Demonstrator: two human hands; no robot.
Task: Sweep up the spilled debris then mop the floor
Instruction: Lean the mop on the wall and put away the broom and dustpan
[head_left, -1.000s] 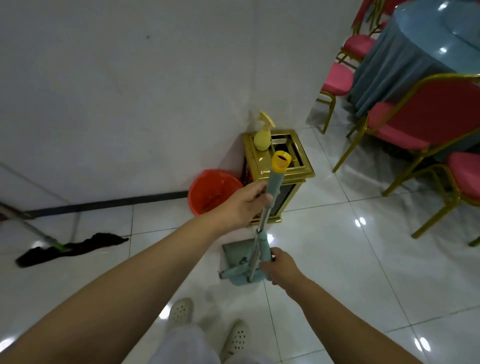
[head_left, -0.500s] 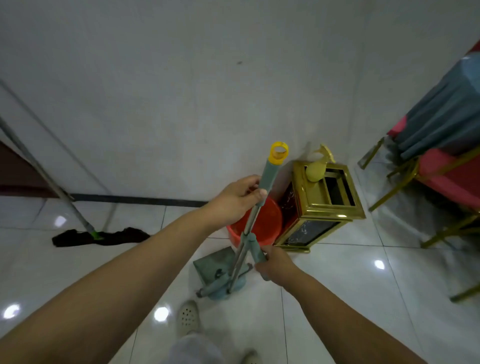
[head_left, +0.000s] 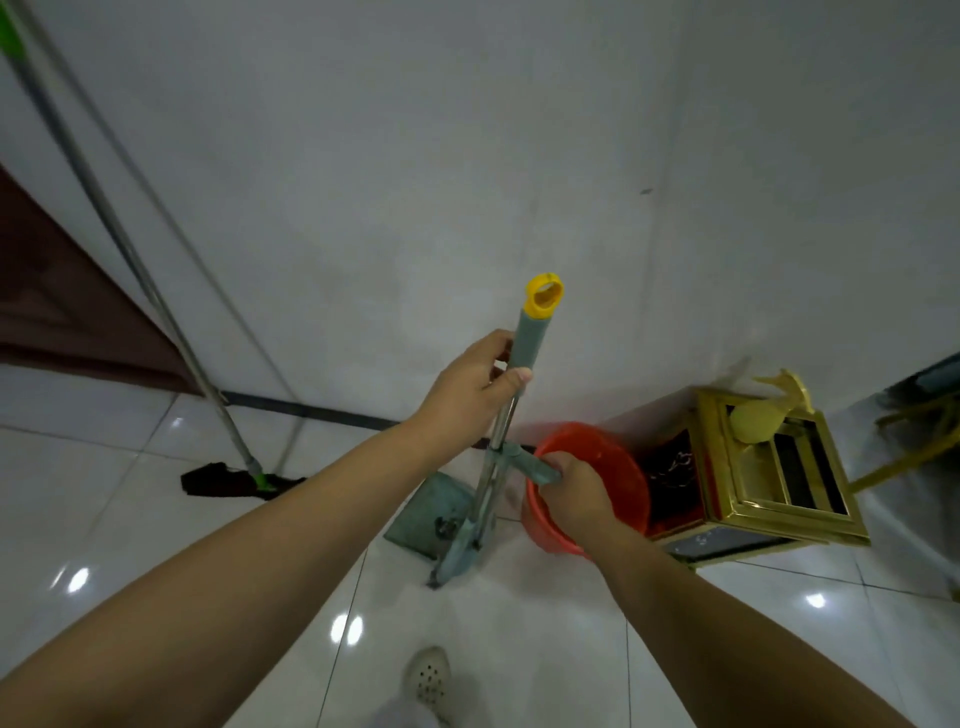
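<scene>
My left hand (head_left: 470, 384) has its grip clamped round the grey sleeve at the top of the dustpan handle (head_left: 506, 410), just below the yellow cap (head_left: 544, 299). My right hand (head_left: 569, 491) is lower down, its grip closed on a short grey-green handle (head_left: 530, 464) that sticks out beside the metal pole; I cannot tell what that short handle belongs to. The pole runs down, tilted slightly, to the dustpan (head_left: 434, 512), which sits on the white tiled floor (head_left: 156, 545) next to the wall (head_left: 415, 156).

An orange bucket (head_left: 618, 467) stands on the floor right behind my right hand, touching or nearly touching the gold bin (head_left: 769, 488) on its right. A yellow spray bottle (head_left: 756, 421) rests on top of the bin.

Over to the left, well apart from the dustpan, the mop (head_left: 156, 296) leans against the wall, its dark head (head_left: 228, 480) lying on the floor by the black skirting. A white shoe (head_left: 428, 675) shows at the bottom edge. I see no debris clearly on the tiles; inside the dustpan it is too blurred to tell.
</scene>
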